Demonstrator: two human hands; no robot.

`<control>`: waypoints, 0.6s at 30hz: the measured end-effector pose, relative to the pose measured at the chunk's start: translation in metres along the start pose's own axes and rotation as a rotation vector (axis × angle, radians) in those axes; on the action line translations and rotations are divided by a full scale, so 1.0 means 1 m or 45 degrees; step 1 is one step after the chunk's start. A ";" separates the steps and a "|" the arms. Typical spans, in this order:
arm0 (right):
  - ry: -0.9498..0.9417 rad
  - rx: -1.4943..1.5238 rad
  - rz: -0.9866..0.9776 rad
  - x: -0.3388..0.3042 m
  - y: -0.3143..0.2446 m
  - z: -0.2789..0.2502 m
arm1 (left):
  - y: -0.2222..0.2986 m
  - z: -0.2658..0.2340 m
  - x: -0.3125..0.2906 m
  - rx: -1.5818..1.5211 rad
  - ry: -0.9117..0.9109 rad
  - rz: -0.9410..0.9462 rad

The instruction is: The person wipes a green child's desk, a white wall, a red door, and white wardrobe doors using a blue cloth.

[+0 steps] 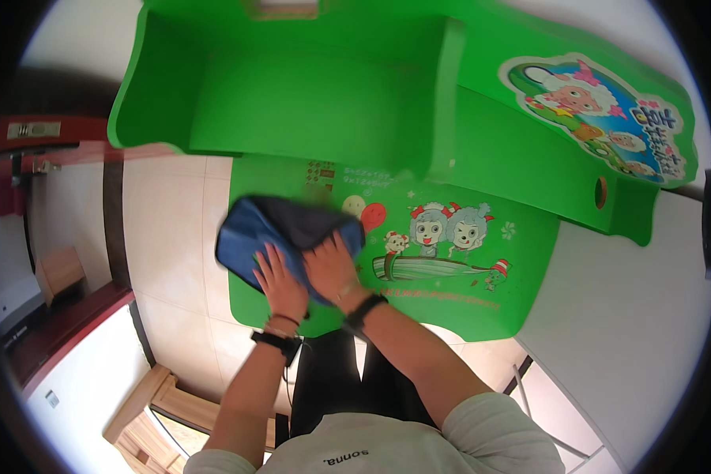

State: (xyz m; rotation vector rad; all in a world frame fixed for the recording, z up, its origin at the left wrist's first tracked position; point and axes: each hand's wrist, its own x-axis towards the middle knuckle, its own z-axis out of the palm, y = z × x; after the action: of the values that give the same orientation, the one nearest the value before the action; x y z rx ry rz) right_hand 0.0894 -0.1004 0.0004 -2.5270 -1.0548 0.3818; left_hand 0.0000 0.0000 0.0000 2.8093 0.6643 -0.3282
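Observation:
A blue and dark-grey fabric bundle [249, 229], perhaps a folded garment or a soft bag, lies over the left part of the green desk top [442, 312]. On its near side my left hand [280, 283] rests flat, fingers spread and stretched forward. Just to the right, my right hand [332, 268] presses on the same fabric with its fingers extended and apart. Blur at the bundle's far edge hides its details. Both wrists carry dark bands.
Behind the fabric rises a green shelf unit [316, 103], with a cartoon panel [596, 114] at its right. Cartoon prints cover the desk top. Along the right stands a white surface [632, 316]. Tiled floor [174, 237] and a wooden piece of furniture [154, 399] are at left.

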 end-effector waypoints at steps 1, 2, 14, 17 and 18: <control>0.045 0.056 -0.002 -0.018 0.000 0.007 | 0.001 0.002 -0.012 0.084 -0.097 0.048; 0.062 0.054 0.021 -0.036 0.001 0.010 | 0.003 0.002 -0.019 0.090 -0.095 0.076; 0.500 -0.181 0.498 -0.032 0.114 -0.068 | 0.117 -0.015 0.108 0.214 0.098 0.729; 0.491 -0.188 0.571 -0.064 0.131 -0.068 | 0.148 -0.014 0.093 0.119 0.031 0.665; 0.386 -0.153 0.605 -0.082 0.129 -0.063 | 0.156 -0.011 0.076 0.158 -0.043 0.693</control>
State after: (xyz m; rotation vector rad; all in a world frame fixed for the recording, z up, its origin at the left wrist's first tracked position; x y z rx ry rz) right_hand 0.1383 -0.2580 0.0086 -2.8146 -0.3699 0.0501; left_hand 0.1401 -0.1009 0.0172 2.9439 -0.1444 -0.3157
